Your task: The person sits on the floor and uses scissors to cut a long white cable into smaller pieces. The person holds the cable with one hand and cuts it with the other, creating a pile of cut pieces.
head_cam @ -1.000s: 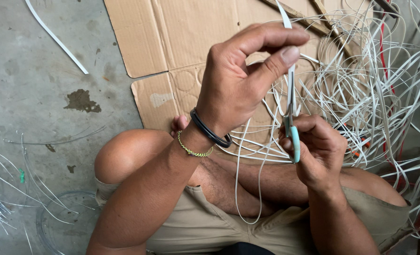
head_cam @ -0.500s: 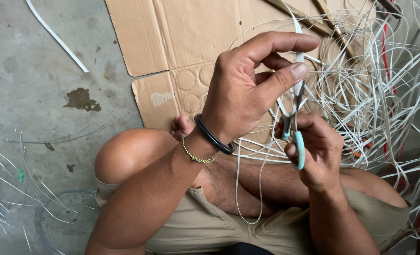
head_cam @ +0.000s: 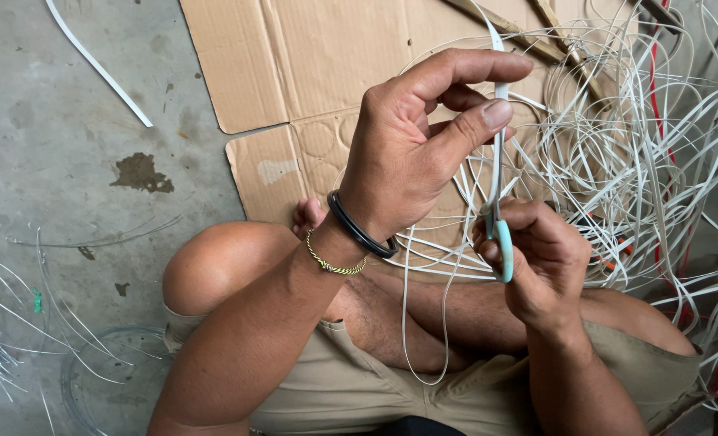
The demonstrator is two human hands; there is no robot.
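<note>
My left hand [head_cam: 419, 141] is raised over my lap, thumb and fingers pinching a white flat strip [head_cam: 498, 153] that runs down to my right hand. A black bangle and a gold bracelet ring that wrist. My right hand [head_cam: 537, 254] sits lower, closed around a small tool with a light-blue handle [head_cam: 504, 250] held against the same strip. The strip's loose end loops down over my thigh [head_cam: 424, 355]. The tool's working end is hidden between my fingers.
A tangled heap of white strips [head_cam: 642, 145] with some red ones lies at the right. Flattened brown cardboard [head_cam: 294, 64] covers the concrete floor ahead. One loose strip [head_cam: 100, 64] lies upper left, thin clear strands [head_cam: 20, 323] at lower left. I sit cross-legged.
My left hand has slid slightly down the strip and my right hand has shifted a little with the tool. The rest is unchanged.
</note>
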